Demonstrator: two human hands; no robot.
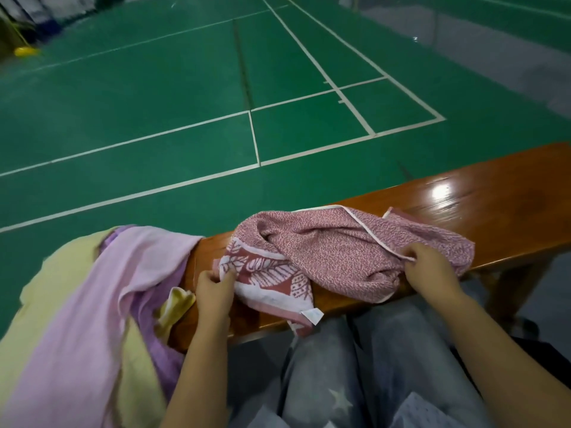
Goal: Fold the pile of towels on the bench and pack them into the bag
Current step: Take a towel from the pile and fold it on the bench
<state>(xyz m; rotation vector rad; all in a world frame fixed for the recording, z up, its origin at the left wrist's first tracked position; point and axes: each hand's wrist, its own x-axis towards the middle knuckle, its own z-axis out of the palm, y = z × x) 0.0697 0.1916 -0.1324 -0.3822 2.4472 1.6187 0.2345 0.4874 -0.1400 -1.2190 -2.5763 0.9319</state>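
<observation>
A crumpled red-and-white towel [333,251] with a leaf border lies across the wooden bench [494,205]. My left hand [214,287] pinches its left patterned end near the bench's front edge. My right hand [432,270] pinches its white-hemmed edge on the right side. To the left, a pile of towels hangs over the bench end: a pink one [102,298] on top of a pale yellow one [49,279], with a purple one [168,356] underneath. No bag is in view.
A green court floor [185,103] with white lines stretches beyond the bench. My knees in grey starred trousers [355,375] sit close against the bench front. A yellow object [26,51] lies far off at the upper left.
</observation>
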